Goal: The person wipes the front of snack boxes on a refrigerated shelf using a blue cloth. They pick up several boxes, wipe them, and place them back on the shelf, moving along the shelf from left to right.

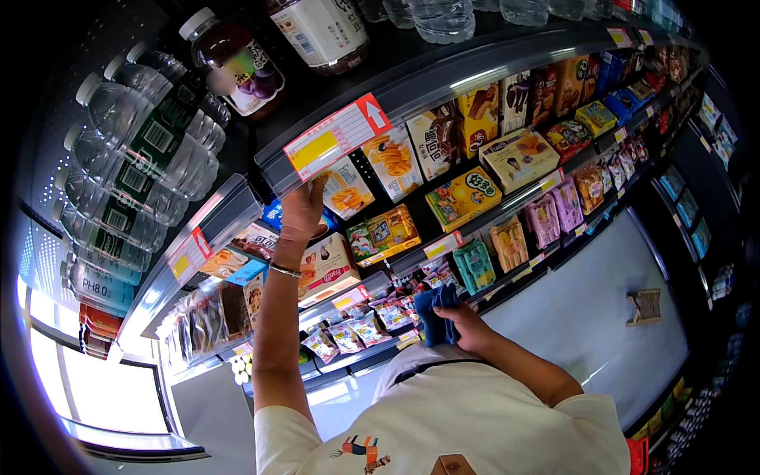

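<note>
My left hand (303, 208), with a metal bangle on the wrist, reaches up to the shelf beside an upright white biscuit box (344, 189). Its fingertips are hidden behind the red and yellow price label (337, 138) on the shelf edge above, so what they touch does not show. Beneath that hand lies a blue package (326, 224), partly covered by it. Lower down, in front of my waist, my right hand (469, 328) grips a folded dark blue cloth (438, 314), near a teal snack package (474, 266) on a lower shelf.
Water bottles (160, 136) and a dark juice bottle (240, 65) stand on the upper shelf. Biscuit boxes, such as a yellow one (463, 199) and a cream one (519, 157), line the shelf below. Small snack bags (368, 329) lie lower. A small stool (644, 307) stands on the floor.
</note>
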`<state>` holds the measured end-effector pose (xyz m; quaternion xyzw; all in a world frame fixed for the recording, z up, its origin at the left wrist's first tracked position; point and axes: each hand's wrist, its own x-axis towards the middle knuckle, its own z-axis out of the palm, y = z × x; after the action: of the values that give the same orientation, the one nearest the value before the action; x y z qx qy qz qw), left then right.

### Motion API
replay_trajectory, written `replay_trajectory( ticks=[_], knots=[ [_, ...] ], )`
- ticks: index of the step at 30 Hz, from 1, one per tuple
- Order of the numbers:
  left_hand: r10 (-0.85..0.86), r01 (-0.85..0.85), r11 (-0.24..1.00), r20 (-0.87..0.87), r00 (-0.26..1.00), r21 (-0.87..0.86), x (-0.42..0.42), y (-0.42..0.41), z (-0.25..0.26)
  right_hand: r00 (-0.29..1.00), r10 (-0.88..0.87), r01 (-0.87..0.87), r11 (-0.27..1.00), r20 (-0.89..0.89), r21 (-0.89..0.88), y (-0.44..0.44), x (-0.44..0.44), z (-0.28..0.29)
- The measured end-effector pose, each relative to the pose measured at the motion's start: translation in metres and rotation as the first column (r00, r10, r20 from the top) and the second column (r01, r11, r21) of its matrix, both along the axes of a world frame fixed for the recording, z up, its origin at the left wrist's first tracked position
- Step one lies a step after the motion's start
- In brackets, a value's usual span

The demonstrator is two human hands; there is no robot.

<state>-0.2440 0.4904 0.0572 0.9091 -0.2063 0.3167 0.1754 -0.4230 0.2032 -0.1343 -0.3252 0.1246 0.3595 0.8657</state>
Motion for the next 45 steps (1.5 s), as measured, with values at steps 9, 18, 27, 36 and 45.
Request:
replay_trajectory(
  ticks=[9,18,27,36,45],
  knots=[
    [0.147,-0.133,0.974,-0.065,0.987,0.186,0.010,0.000,-0.009,1.000,-0.002,0.001,1.000,-0.031,-0.029,0.002,-0.001,-0.004],
    [0.059,-0.038,0.990,-0.150,0.987,0.138,0.016,0.002,-0.005,0.997,0.010,-0.014,0.998,-0.077,-0.055,0.006,0.000,-0.003],
    [0.252,-0.165,0.908,-0.189,0.949,0.385,0.028,0.020,-0.005,0.996,0.006,-0.014,0.996,-0.086,-0.092,0.009,-0.001,0.003],
    [0.200,-0.201,0.787,0.067,0.978,0.584,0.031,0.023,-0.018,0.996,0.028,-0.035,0.995,-0.085,-0.092,0.017,0.000,-0.005],
    [0.144,-0.272,0.711,0.244,0.959,0.649,0.078,0.062,-0.070,0.997,0.046,-0.052,0.993,-0.062,-0.103,0.027,-0.001,-0.001]
  ],
)
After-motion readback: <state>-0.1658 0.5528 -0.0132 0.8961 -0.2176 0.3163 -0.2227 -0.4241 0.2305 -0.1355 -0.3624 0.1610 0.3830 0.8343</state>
